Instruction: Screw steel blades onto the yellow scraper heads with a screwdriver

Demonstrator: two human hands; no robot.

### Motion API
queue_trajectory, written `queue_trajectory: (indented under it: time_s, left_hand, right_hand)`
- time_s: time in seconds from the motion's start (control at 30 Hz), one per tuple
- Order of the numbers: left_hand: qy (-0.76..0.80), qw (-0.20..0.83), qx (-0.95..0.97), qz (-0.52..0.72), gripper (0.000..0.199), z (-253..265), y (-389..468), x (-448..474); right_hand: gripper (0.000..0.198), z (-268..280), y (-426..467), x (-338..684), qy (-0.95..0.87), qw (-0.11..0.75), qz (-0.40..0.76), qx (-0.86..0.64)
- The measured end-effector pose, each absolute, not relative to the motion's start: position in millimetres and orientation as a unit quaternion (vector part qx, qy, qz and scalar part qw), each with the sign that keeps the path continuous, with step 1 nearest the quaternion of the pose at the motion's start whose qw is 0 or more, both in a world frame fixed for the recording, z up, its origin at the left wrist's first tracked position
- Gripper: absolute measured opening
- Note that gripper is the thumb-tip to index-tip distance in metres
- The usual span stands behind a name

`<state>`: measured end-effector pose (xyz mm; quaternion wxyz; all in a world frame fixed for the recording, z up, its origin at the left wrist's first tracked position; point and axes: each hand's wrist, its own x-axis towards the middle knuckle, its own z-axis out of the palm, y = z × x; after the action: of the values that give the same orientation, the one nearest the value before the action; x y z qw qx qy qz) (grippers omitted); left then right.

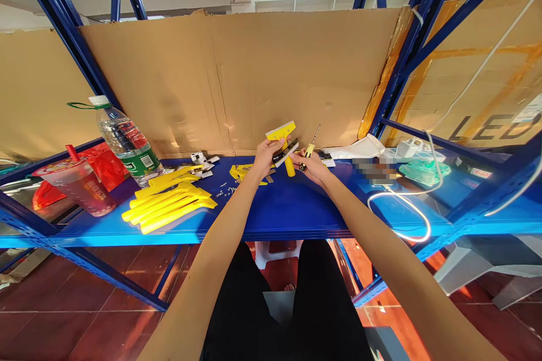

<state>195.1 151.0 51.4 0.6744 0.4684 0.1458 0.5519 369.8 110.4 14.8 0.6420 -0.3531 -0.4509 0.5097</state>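
Note:
My left hand [265, 156] is closed around a yellow scraper [281, 131], its wide head up and its handle pointing down. A black-and-white strip [285, 152] lies across the scraper's handle, between my two hands; which fingers grip it I cannot tell. In my right hand [314, 167] is a screwdriver [310, 149] with a pale yellow and black handle, its shaft pointing up. Yellow plastic parts [239, 172] lie on the blue shelf just left of my hands, with small pale bits [231, 190] scattered beside them.
Several yellow handles [169, 205] are piled on the blue shelf [292, 211] at left, near a water bottle [135, 152] and a drink cup [80, 188]. Black-and-white pieces [203, 163] lie behind. A white cable [417, 225] loops at right. Cardboard [275, 73] walls the back.

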Motion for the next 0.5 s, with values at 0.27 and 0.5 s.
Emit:
queue_trajectory:
  time_s: [0.27, 0.5]
  left_hand:
    - [0.194, 0.661, 0.477, 0.546, 0.028, 44, 153, 200]
    - [0.222, 0.587, 0.527, 0.574, 0.022, 40, 159, 202]
  right_hand:
    - [0.085, 16, 104, 366, -0.487, 0.596, 0.528, -0.360]
    - [0.086, 16, 105, 364, -0.480, 0.630, 0.501, -0.349]
